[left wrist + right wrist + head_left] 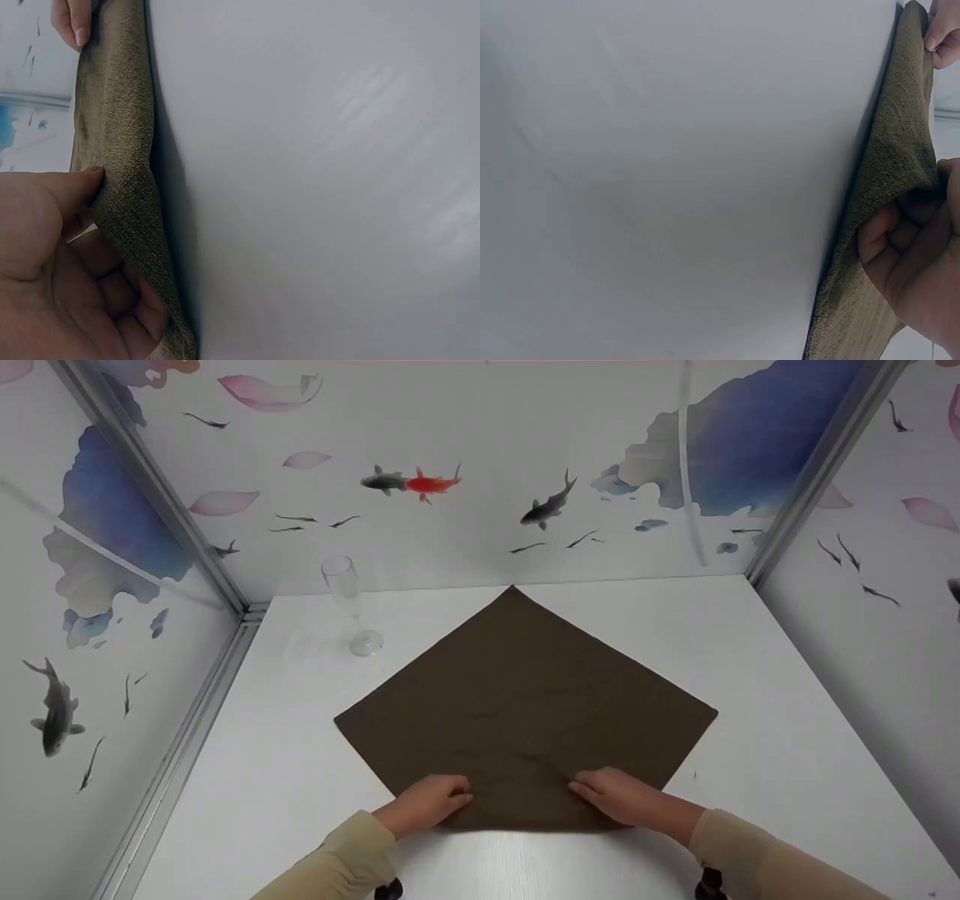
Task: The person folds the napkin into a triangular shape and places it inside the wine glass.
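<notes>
A dark brown cloth napkin (pixel 517 682) lies as a diamond on the white table, its near corner turned in so the front edge runs straight. My left hand (pixel 431 802) pinches the fold near its left end; the left wrist view shows the thumb on top of the rolled cloth (pixel 127 112) and the fingers curled beneath. Toward the other end, my right hand (pixel 619 795) grips the same fold. In the right wrist view its fingers (pixel 881 232) curl under the cloth (pixel 900 142). Small wrinkles cross the cloth between the hands.
An upright clear champagne flute (pixel 366 643) stands at the back left of the white table (pixel 765 660), beyond the napkin's left edge. White panels (pixel 465 427) printed with fish and petals enclose the table at the back and both sides, with metal posts (pixel 825 472) at the corners.
</notes>
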### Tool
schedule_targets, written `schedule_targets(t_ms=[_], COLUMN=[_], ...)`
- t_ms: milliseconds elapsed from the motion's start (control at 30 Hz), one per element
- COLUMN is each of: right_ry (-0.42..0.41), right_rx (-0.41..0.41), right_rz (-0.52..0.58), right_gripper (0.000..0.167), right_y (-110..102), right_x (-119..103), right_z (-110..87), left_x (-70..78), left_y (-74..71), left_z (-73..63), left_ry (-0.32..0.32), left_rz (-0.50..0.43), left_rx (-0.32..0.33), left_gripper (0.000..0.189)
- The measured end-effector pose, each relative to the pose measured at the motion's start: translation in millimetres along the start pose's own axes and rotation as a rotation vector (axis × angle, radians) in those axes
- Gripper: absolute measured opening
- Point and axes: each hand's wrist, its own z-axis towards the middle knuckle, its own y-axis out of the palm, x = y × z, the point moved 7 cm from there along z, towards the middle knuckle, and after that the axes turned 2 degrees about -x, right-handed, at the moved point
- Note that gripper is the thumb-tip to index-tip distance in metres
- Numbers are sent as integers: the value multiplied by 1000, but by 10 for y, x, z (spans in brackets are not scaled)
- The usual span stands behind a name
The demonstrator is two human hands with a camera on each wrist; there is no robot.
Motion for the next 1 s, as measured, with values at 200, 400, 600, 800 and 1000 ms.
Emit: schedule_targets(t_ms=[200, 400, 600, 800, 1000], right_ry=[-11, -58, -149, -241, -223], right_rx=[-1, 116, 245, 299, 356], right_rz=[-5, 14, 19, -150, -218], right_gripper=[11, 24, 42, 37, 29], right_y=[-90, -348, -619, -829, -1062], right_x=[-37, -151, -256, -403, -422], right_z=[-58, -71, -14, 138, 351], left_x=[68, 127, 157, 167, 131], left_y=[-75, -276, -518, -744, -942], left_z=[11, 30, 134, 292, 431], left_ry=[24, 42, 35, -11, -61], left_rz=[10, -17, -43, -83, -89], left_rx=[26, 109, 195, 239, 283], left_gripper=[13, 10, 11, 14, 20])
